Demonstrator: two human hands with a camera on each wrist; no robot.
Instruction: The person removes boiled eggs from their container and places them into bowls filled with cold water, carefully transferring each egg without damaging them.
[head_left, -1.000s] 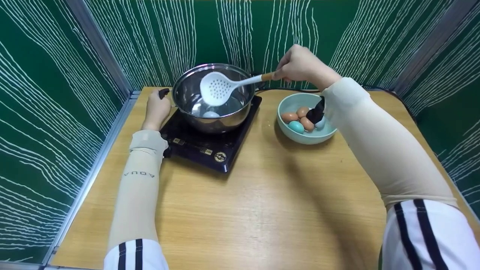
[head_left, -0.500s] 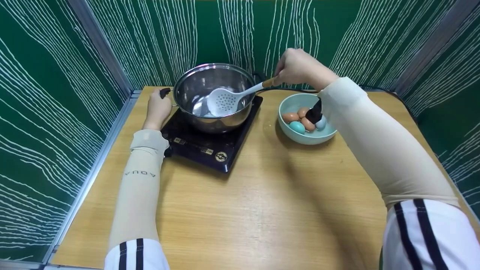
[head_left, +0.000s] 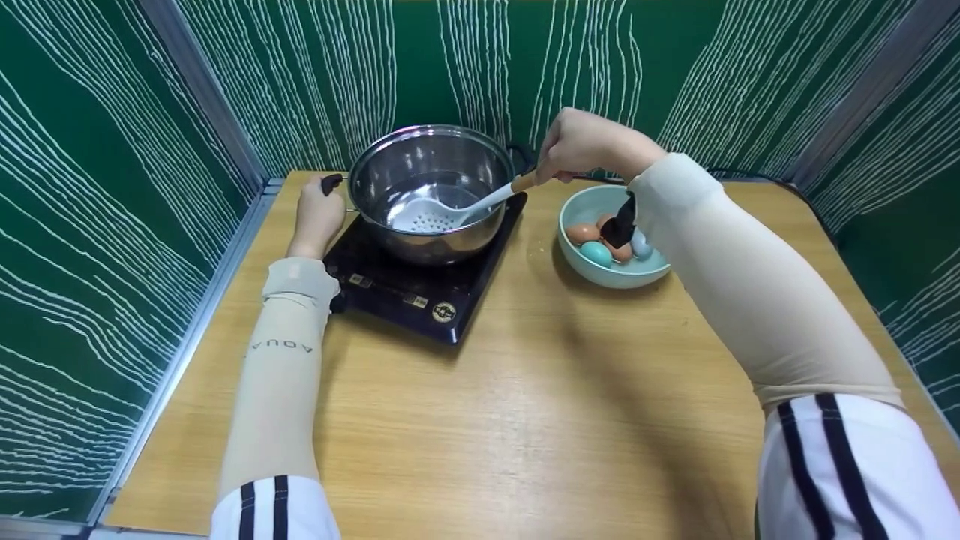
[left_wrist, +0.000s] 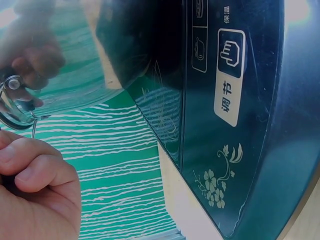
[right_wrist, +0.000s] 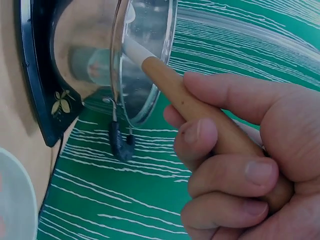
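My right hand grips the wooden handle of a white slotted skimmer, fingers wrapped round it in the right wrist view. The skimmer's perforated head is down inside a shiny steel pot, low near the front wall. Around the pot's left black handle curl the fingers of my left hand; that hand also shows at the lower left of the left wrist view. Beneath the pot is a dark induction cooktop. The front wall hides part of the pot's bottom.
Right of the cooktop, a pale green bowl holds several brown, turquoise and pale blue eggs. My right forearm passes over the bowl's right side. A black cable runs along the wooden table's back edge, before green walls with white lines.
The skimmer head has dropped from above the pot's opening down into it. My right hand has moved slightly down and left, while the left hand stays at the pot handle.
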